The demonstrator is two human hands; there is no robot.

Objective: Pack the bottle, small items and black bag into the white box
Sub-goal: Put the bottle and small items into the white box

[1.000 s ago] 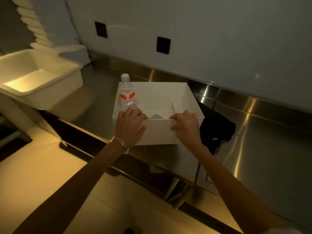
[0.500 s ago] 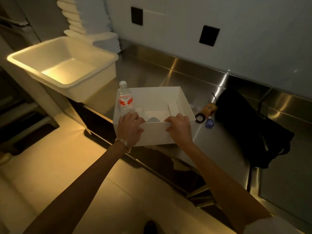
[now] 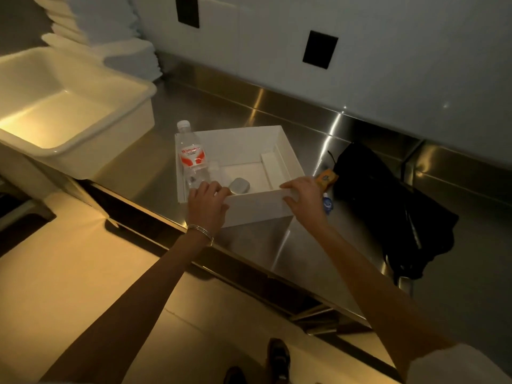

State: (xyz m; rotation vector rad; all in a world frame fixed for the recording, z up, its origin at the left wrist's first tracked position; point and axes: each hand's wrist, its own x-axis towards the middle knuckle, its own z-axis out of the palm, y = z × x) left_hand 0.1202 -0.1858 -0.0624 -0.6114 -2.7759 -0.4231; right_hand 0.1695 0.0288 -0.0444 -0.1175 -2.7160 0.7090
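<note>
Box: white box (image 3: 257,209) on the worktop (image 3: 249,112), bottle (image 3: 192,159) upright in its left section.
Left grip (image 3: 206,206): curled over the near rim, likely steadying it.
Right grip (image 3: 304,200): pinching the near right corner.
Bag: black bag (image 3: 388,206) to the right, unpacked.

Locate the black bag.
Head view, right side: the black bag lies on the steel counter, right of the white box, with the orange packet and blue item between them.

One head-worn camera looks steeply down, close over a steel counter (image 3: 194,106).
</note>
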